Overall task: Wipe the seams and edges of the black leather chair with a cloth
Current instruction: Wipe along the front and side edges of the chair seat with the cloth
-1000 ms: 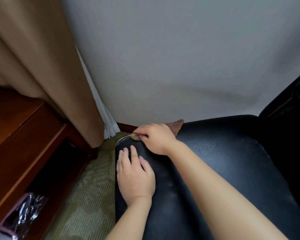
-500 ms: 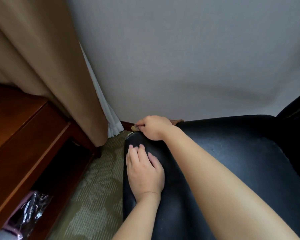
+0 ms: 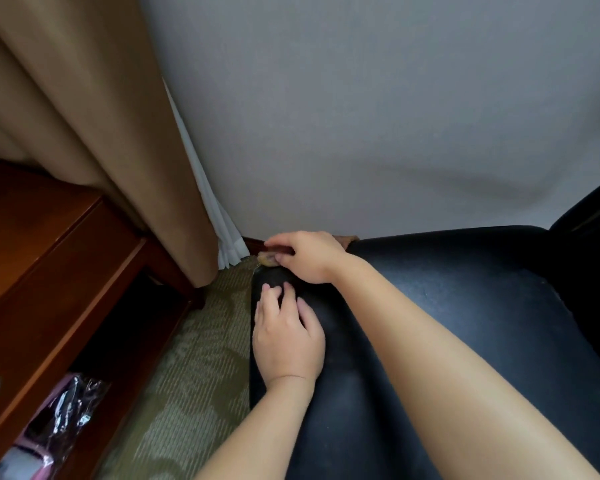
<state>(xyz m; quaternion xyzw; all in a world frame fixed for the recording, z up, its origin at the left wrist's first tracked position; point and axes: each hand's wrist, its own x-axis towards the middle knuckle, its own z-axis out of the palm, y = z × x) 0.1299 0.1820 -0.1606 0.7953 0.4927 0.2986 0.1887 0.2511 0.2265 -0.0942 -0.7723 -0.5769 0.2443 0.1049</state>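
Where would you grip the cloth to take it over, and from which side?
Judging from this view, grip the small tan bunch of cloth poking out past the right hand's fingertips, coming from the left over the carpet. The rest is balled inside that fist at the chair's far corner, and the wall blocks any approach from behind.

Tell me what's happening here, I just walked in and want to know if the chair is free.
Not yet. A person is wiping the black leather chair. Their right hand presses a small brownish cloth against the far corner of the chair's edge, near the wall. Their left hand lies flat on the leather just behind it, bracing.
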